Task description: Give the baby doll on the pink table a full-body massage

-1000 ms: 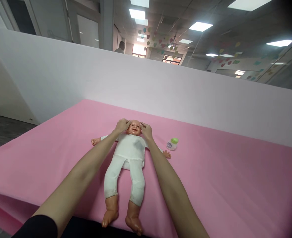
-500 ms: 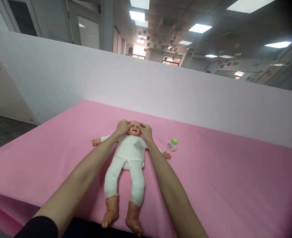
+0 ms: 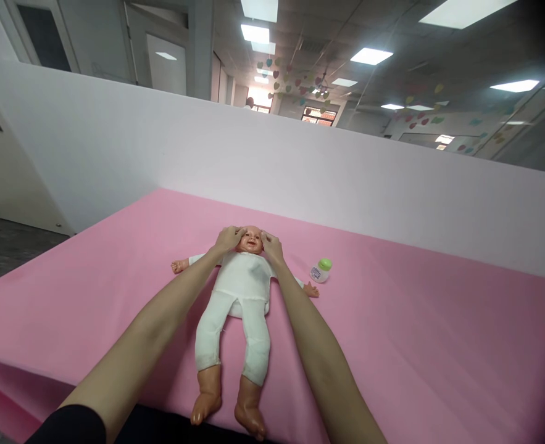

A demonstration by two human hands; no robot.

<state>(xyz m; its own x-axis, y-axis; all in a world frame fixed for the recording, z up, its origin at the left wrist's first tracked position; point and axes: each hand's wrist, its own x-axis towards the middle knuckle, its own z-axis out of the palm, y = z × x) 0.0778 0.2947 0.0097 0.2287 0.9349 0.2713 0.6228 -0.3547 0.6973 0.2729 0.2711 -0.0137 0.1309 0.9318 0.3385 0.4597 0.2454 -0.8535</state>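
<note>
A baby doll (image 3: 241, 277) in white cloth lies on its back on the pink-covered table (image 3: 392, 320), feet toward me. My left hand (image 3: 228, 239) cups one side of the doll's head, its thumb at the temple. On the opposite side my right hand (image 3: 272, 245) cups the head the same way. The doll's eyes and mouth show between the thumbs; the fingers behind the head are mostly hidden. A small clear jar (image 3: 320, 271) with a green lid stands to the right, near the doll's outstretched hand.
A low white wall (image 3: 300, 160) runs along the table's far side. To the left stands a pale door (image 3: 8, 172) with a metal handle. Beyond the wall a person (image 3: 249, 103) is partly visible under the ceiling lights.
My thumbs have moved outward from over the doll's eyes to the sides of its head, so the eyes are uncovered. The doll and jar stay in place.
</note>
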